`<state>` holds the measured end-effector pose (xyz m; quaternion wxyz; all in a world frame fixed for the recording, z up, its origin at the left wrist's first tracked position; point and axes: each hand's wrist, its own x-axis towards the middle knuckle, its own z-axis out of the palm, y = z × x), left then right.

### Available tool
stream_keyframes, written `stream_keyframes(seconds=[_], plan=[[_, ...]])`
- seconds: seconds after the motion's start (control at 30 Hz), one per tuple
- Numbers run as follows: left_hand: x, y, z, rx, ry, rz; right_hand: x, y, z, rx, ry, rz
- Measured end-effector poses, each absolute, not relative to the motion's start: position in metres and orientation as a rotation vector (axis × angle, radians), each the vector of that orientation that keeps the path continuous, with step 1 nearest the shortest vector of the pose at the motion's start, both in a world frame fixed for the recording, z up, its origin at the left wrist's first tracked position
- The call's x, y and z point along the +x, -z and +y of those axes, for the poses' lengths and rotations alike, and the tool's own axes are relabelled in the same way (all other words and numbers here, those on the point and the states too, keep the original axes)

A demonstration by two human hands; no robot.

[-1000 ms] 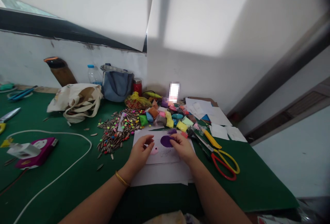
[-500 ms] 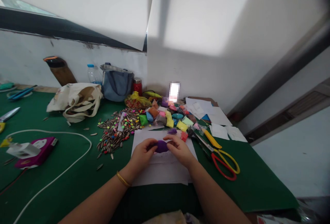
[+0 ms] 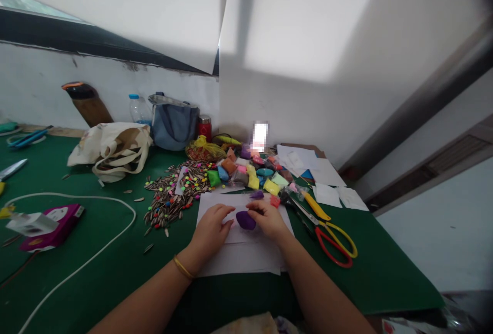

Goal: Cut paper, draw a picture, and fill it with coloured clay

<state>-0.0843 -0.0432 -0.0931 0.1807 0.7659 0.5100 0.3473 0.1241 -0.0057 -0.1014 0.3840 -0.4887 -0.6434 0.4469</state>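
A flattened piece of purple modelling clay [image 3: 245,220] is pinched at its right edge by my right hand [image 3: 266,218], above white paper sheets [image 3: 246,259]. My left hand [image 3: 213,229] is just left of the clay, thumb and fingers apart, holding nothing. Beyond my hands lies a smaller purple piece [image 3: 257,195], with a red packet [image 3: 275,201] near it. Several small coloured packets of clay [image 3: 253,180] are heaped behind the paper.
Striped seeds mixed with bright little balls [image 3: 165,198] are piled to the left. Scissors with red and yellow handles [image 3: 334,247] and a yellow-handled cutter [image 3: 318,207] lie at right. A white cable [image 3: 127,205], a purple box [image 3: 57,226], a cloth bag [image 3: 111,144] and a lit phone [image 3: 261,136] are around.
My left hand has let go of the purple clay and moved slightly away. The clay, now only in my right hand, is tilted and shifted a little right.
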Motion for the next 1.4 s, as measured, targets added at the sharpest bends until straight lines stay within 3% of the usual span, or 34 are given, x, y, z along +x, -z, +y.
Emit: stream_keyframes(seconds=[0.2, 0.67, 1.4], plan=[[-0.077, 0.102, -0.041, 1.969, -1.009, 1.393, 0.119, 0.099, -0.005, -1.170, -1.286, -1.576], [-0.070, 0.100, -0.037, 2.108, -0.979, 1.334, 0.126, 0.100, 0.002, -1.399, -0.836, -1.948], [-0.074, 0.091, -0.048, 2.395, -0.688, 1.490, 0.118, 0.105, -0.001, -1.529, -0.667, -2.060]])
